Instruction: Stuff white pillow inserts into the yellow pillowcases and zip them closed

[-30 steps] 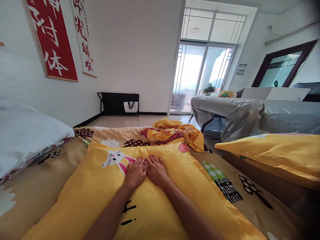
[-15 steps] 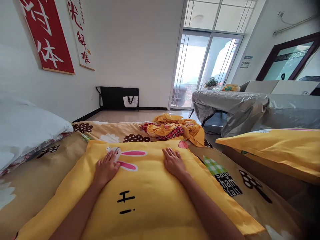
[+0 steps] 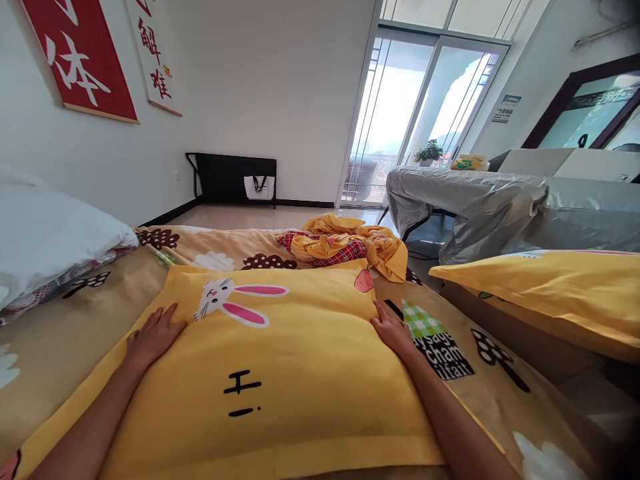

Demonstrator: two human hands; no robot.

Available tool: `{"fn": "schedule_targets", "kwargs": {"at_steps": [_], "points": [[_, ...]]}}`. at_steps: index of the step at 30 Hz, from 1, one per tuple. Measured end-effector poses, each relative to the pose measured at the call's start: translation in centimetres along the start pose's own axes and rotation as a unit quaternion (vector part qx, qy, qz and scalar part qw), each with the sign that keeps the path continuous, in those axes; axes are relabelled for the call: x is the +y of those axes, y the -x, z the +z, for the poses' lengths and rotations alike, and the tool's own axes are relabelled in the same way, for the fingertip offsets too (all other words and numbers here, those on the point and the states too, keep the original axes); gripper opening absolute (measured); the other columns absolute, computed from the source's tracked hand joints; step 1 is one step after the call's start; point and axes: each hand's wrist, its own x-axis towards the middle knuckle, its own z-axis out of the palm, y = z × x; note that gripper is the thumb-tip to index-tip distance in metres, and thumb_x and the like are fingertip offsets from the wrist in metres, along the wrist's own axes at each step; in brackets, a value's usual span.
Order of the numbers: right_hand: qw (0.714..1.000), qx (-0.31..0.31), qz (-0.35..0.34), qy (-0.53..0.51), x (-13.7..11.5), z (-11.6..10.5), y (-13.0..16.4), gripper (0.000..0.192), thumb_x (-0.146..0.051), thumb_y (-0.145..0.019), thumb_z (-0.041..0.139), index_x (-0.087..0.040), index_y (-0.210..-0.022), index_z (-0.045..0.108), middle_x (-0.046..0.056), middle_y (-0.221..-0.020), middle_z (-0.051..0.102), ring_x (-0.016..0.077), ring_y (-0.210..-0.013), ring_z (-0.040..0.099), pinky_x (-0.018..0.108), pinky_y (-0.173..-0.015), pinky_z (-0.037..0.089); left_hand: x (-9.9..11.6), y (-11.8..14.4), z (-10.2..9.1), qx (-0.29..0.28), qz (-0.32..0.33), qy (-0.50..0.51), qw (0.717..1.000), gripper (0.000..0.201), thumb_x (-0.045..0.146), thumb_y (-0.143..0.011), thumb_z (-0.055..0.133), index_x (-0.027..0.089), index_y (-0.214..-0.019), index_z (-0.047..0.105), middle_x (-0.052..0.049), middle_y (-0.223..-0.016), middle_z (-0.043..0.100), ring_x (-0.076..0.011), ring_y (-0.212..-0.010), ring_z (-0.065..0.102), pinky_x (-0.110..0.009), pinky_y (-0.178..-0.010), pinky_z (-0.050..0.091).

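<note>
A yellow pillow [image 3: 300,373] with a rabbit print and the letters "Hi" lies flat in front of me on the patterned bedding. Its surface is plump in the middle, with a thin flat border along the edges. On the pillow's left side rests my left hand [image 3: 156,337], its fingers spread and stretched out beside the rabbit's face. My right hand [image 3: 393,330] lies at the right edge of the pillow, fingers extended, below a printed strawberry. Neither hand grasps anything that I can see.
Crumpled yellow and red-checked cloth [image 3: 345,248] lies beyond the pillow. Another yellow pillow [image 3: 560,293] is at the right, a white pillow [image 3: 55,233] at the left. Further back stand a plastic-covered table [image 3: 460,200] and a black panel [image 3: 220,179] with a white bag.
Both hands have slid outward from the pillow's upper middle to its left and right sides, uncovering the rabbit's face. The view has tilted slightly downward.
</note>
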Motion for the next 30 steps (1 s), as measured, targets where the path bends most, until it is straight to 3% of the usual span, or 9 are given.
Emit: {"fn": "schedule_targets", "kwargs": {"at_steps": [5, 9, 13, 19, 23, 26, 28, 30], "points": [[1.0, 0.024, 0.013, -0.001, 1.9, 0.9, 0.1, 0.06, -0.027, -0.087, 0.026, -0.023, -0.147, 0.032, 0.001, -0.152, 0.034, 0.0196, -0.138, 0.032, 0.045, -0.109, 0.03, -1.6, 0.4, 0.0, -0.011, -0.041, 0.015, 0.999, 0.067, 0.046, -0.087, 0.026, 0.017, -0.147, 0.027, -0.014, -0.153, 0.028, -0.0303, -0.14, 0.028, -0.061, -0.109, 0.023], [0.999, 0.046, 0.016, 0.014, 2.6, 1.4, 0.2, 0.061, -0.025, -0.087, 0.027, -0.024, -0.148, 0.03, 0.002, -0.148, 0.041, 0.0201, -0.136, 0.036, 0.045, -0.107, 0.033, -1.9, 0.7, -0.1, 0.011, -0.048, 0.03, 0.998, 0.067, 0.045, -0.087, 0.025, 0.015, -0.145, 0.032, -0.013, -0.152, 0.032, -0.0318, -0.137, 0.033, -0.059, -0.109, 0.025], [0.997, 0.068, 0.013, 0.037, 3.1, 1.8, 0.7, 0.057, -0.022, -0.087, 0.028, -0.023, -0.143, 0.04, 0.003, -0.147, 0.043, 0.0197, -0.136, 0.037, 0.044, -0.108, 0.033, -3.1, 1.4, -0.2, 0.015, -0.041, 0.043, 0.998, 0.065, 0.044, -0.088, 0.022, 0.013, -0.142, 0.039, -0.012, -0.15, 0.036, -0.0317, -0.136, 0.036, -0.054, -0.11, 0.028], [0.994, 0.088, 0.006, 0.058, 3.8, 1.6, 2.3, 0.051, -0.022, -0.089, 0.029, -0.019, -0.136, 0.049, 0.006, -0.147, 0.041, 0.0185, -0.135, 0.038, 0.043, -0.109, 0.03, -7.1, 3.4, 0.3, 0.029, -0.012, 0.047, 0.998, 0.066, 0.048, -0.089, 0.019, 0.011, -0.137, 0.045, -0.011, -0.147, 0.041, -0.0292, -0.134, 0.039, -0.049, -0.111, 0.031], [0.99, 0.129, 0.02, 0.055, 3.9, -0.2, 3.6, 0.049, -0.021, -0.089, 0.03, -0.012, -0.13, 0.054, 0.012, -0.143, 0.046, 0.0246, -0.132, 0.042, 0.047, -0.105, 0.033, -9.5, 5.5, -0.2, 0.051, 0.006, 0.019, 0.998, 0.061, 0.043, -0.089, 0.019, 0.012, -0.134, 0.045, -0.011, -0.146, 0.043, -0.0265, -0.134, 0.04, -0.045, -0.111, 0.032], [0.971, 0.233, 0.031, 0.034, 1.5, -2.7, 5.1, 0.048, -0.02, -0.09, 0.026, -0.008, -0.123, 0.059, 0.018, -0.14, 0.048, 0.0305, -0.128, 0.046, 0.05, -0.102, 0.034, -7.7, 7.5, -1.9, 0.126, 0.025, 0.001, 0.992, 0.056, 0.037, -0.088, 0.02, 0.012, -0.133, 0.044, -0.012, -0.149, 0.038, -0.0264, -0.135, 0.038, -0.047, -0.109, 0.035], [0.964, 0.264, -0.042, 0.003, -1.9, -4.5, 6.7, 0.049, -0.025, -0.092, 0.026, -0.009, -0.125, 0.058, 0.017, -0.138, 0.05, 0.0308, -0.127, 0.047, 0.049, -0.103, 0.034, -3.9, 9.0, -3.4, 0.149, 0.099, 0.025, 0.984, 0.057, 0.035, -0.087, 0.025, 0.011, -0.135, 0.041, -0.012, -0.15, 0.036, -0.0256, -0.134, 0.039, -0.045, -0.109, 0.035], [0.96, 0.232, -0.155, -0.034, -6.3, -5.9, 8.8, 0.047, -0.031, -0.092, 0.031, -0.013, -0.129, 0.055, 0.015, -0.139, 0.05, 0.029, -0.129, 0.045, 0.047, -0.105, 0.032, 1.5, 10.8, -4.5, 0.135, 0.219, 0.069, 0.964, 0.059, 0.038, -0.087, 0.032, 0.014, -0.14, 0.036, -0.009, -0.152, 0.033, -0.0234, -0.136, 0.037, -0.041, -0.111, 0.033]]}}
